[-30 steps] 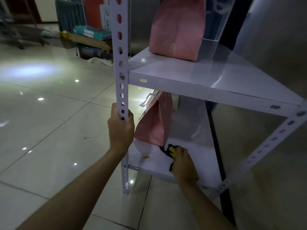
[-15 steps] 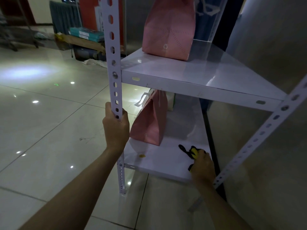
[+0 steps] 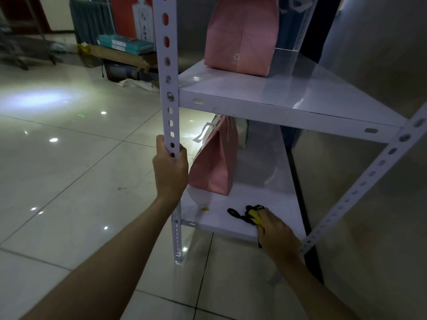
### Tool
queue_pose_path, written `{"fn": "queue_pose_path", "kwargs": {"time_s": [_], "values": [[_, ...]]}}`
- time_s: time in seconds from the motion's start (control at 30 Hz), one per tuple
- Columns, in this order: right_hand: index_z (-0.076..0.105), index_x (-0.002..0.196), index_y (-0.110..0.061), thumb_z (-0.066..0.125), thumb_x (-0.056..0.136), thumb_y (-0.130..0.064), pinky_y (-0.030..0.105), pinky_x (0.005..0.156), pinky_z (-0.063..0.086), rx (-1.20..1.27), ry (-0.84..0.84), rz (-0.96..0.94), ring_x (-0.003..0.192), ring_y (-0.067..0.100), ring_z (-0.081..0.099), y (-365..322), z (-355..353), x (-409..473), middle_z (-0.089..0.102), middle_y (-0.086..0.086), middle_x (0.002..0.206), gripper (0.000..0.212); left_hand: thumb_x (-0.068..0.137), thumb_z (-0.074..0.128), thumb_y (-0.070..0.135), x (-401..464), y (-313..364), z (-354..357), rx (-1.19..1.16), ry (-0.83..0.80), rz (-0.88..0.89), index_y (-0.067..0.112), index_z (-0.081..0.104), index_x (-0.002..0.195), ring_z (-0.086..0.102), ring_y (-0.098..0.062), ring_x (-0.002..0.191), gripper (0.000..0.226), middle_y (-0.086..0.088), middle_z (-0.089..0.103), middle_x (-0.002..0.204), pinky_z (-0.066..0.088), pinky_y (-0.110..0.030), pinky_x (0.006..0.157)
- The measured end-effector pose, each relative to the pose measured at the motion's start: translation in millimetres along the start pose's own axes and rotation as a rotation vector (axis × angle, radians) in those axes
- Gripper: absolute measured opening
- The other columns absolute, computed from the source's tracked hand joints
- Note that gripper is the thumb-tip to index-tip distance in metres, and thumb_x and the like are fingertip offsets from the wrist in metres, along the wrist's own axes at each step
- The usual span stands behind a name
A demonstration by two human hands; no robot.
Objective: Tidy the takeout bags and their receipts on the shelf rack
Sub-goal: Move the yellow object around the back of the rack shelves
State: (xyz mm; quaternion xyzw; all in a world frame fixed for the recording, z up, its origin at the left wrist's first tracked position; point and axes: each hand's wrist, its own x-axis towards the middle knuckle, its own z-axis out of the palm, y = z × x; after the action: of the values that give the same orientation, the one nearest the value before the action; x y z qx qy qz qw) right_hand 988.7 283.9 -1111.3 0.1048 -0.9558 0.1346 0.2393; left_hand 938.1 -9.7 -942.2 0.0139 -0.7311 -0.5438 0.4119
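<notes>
A white metal shelf rack (image 3: 277,109) stands in front of me. My left hand (image 3: 170,172) is wrapped around its front left post (image 3: 167,72). A pink paper takeout bag (image 3: 240,35) stands upright on the upper shelf. A second pink bag (image 3: 216,162) with white handles stands on the lower shelf (image 3: 231,218), leaning slightly left. My right hand (image 3: 276,234) rests on the front right part of the lower shelf, closed on a yellow and black cloth (image 3: 249,214) with a black loop trailing left. A small yellow scrap (image 3: 204,209) lies near the shelf's front left.
A clear plastic bag (image 3: 300,24) stands behind the upper pink bag. A white and green bag (image 3: 242,132) sits behind the lower one. A grey wall (image 3: 381,65) is close on the right. Boxes and clutter (image 3: 124,49) lie across the glossy tiled floor (image 3: 69,169) at far left.
My right hand slid the cloth from the base of the lower pink bag rightward along the lower shelf, then back slightly left. My left hand has kept its grip on the post.
</notes>
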Motion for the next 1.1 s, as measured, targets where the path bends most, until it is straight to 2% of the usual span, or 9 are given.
{"fn": "queue_pose_path", "kwargs": {"time_s": [0.1,0.27,0.43,0.6,0.7,0.77,0.87,1.0,1.1], "values": [[0.062,0.127,-0.015,0.032,0.110,-0.030,0.027,0.078,0.057,0.051,0.011,-0.022,0.091,0.010,0.065,-20,5,-3,0.068,-0.004,0.111,0.038,0.099,0.055,0.012,1,1,-3,-0.023,-0.028,0.005,0.009,0.045,0.101,0.040,-0.007,0.056,0.010,0.010,0.042,0.068,0.044,-0.039,0.055],[0.063,0.127,-0.023,0.028,0.107,-0.039,0.028,0.064,0.059,0.086,0.016,0.065,0.080,0.008,0.068,-62,12,5,0.072,-0.010,0.104,0.043,0.099,0.055,0.010,3,4,-7,-0.045,-0.082,-0.008,0.008,0.045,0.101,0.042,-0.004,0.053,0.010,0.013,0.044,0.067,0.041,-0.028,0.051],[0.063,0.123,-0.024,0.063,0.091,-0.020,0.035,0.052,0.058,0.110,-0.029,0.132,0.066,0.019,0.069,-99,20,19,0.073,-0.003,0.086,0.032,0.101,0.055,0.009,2,4,-8,-0.059,-0.097,-0.008,0.005,0.046,0.104,0.046,-0.002,0.053,0.010,0.013,0.045,0.069,0.039,-0.015,0.050],[0.057,0.130,-0.029,0.044,0.097,-0.024,0.035,0.061,0.060,0.083,-0.131,0.086,0.074,0.017,0.069,-139,47,39,0.072,-0.005,0.096,0.035,0.101,0.057,0.012,2,1,-7,-0.052,-0.103,-0.013,0.001,0.047,0.112,0.054,0.003,0.059,0.018,0.015,0.049,0.076,0.043,-0.010,0.053],[0.062,0.121,-0.024,0.051,0.100,-0.025,0.032,0.066,0.061,0.131,-0.110,0.046,0.079,0.017,0.071,-169,56,54,0.073,-0.004,0.098,0.023,0.101,0.057,0.014,2,-1,-8,-0.044,-0.112,-0.006,0.001,0.048,0.117,0.058,0.005,0.066,0.023,0.014,0.050,0.081,0.044,-0.007,0.056],[0.067,0.109,-0.020,0.067,0.094,-0.026,0.030,0.061,0.061,0.152,-0.105,0.010,0.071,0.016,0.071,-184,60,59,0.073,-0.002,0.089,0.017,0.101,0.057,0.013,2,-1,-9,-0.048,-0.126,-0.006,0.001,0.047,0.115,0.056,0.004,0.063,0.021,0.014,0.049,0.078,0.042,-0.007,0.053],[0.070,0.104,-0.016,0.081,0.082,-0.021,0.031,0.060,0.062,0.147,-0.106,-0.037,0.071,0.018,0.073,-187,61,58,0.075,0.001,0.090,0.025,0.101,0.057,0.013,2,3,-11,-0.042,-0.141,-0.015,0.001,0.047,0.113,0.056,0.004,0.060,0.019,0.016,0.047,0.076,0.040,-0.007,0.051],[0.065,0.118,-0.020,0.058,0.098,-0.018,0.038,0.082,0.061,0.160,-0.221,-0.097,0.097,0.019,0.071,-171,56,57,0.071,-0.002,0.114,0.021,0.101,0.055,0.011,1,10,-14,-0.054,-0.163,-0.044,0.001,0.046,0.110,0.051,0.001,0.053,0.016,0.013,0.046,0.071,0.036,-0.008,0.049],[0.062,0.120,-0.021,0.055,0.096,-0.010,0.040,0.086,0.059,0.223,-0.279,-0.108,0.099,0.019,0.068,-157,44,52,0.068,-0.004,0.112,0.027,0.101,0.054,0.009,0,15,-17,-0.056,-0.181,-0.066,0.003,0.045,0.108,0.047,-0.001,0.051,0.013,0.012,0.045,0.070,0.035,-0.010,0.048]]}}
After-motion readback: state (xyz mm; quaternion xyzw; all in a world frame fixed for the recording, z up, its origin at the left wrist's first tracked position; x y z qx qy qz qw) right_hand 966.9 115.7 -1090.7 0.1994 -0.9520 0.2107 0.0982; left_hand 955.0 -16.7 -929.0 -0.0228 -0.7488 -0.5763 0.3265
